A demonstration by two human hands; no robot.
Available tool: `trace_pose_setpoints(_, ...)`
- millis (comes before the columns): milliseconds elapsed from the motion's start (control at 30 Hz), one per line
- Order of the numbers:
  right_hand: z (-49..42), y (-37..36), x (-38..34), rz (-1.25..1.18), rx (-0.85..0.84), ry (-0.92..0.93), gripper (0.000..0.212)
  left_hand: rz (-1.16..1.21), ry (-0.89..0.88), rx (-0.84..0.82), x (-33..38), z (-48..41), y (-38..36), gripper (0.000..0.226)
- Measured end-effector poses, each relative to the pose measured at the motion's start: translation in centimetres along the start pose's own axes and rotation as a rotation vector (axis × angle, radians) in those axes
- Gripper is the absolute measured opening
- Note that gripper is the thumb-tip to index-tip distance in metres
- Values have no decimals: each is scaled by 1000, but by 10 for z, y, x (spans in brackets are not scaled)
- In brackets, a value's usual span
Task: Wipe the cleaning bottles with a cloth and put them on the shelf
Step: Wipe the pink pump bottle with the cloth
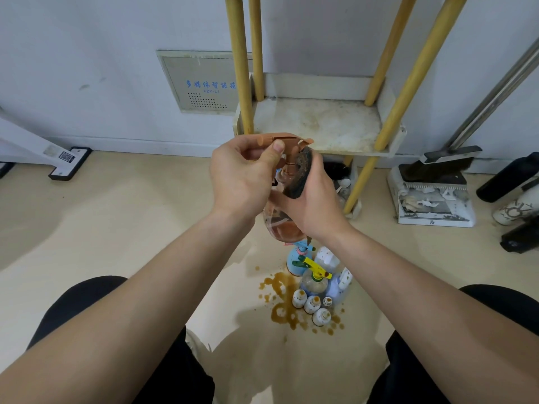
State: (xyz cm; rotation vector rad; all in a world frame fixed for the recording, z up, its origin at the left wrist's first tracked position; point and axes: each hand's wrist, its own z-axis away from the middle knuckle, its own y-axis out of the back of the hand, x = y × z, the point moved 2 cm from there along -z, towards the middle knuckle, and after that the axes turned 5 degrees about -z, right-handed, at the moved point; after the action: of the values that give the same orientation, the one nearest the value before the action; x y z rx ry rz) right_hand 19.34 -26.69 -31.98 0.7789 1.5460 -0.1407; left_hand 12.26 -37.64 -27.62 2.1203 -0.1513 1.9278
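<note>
Black knees (81,298) and two bare arms sit over a tan floor (145,214) with a brown spill (280,287) and small bottles (312,304) just below the hands. Left hand (242,176) grips the orange top of the spray bottle (280,225); right hand (315,205) wraps a dark cloth (300,176) round its neck. It stands upright, top up, fat end down, with the dirty white shelf (320,123) and pale wall (87,53) just beyond.

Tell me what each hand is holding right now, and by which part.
The left hand grips the orange spray bottle by its trigger head; the right hand holds a dark cloth against the bottle's neck.
</note>
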Motion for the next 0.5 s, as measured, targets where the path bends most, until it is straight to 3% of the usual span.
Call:
trace_pose_setpoints(133, 0, -1, -2, 46, 90, -16, 64, -17, 0, -10, 3, 4, -3, 6)
trace_pose_setpoints(267, -6, 3, -4, 26, 46, -25, 56, -16, -11, -85, 13, 4, 1, 8)
trace_pose_setpoints(500, -8, 19, -14, -56, -104, 3, 50, -117, -166, -502, 28, -15, 34, 16)
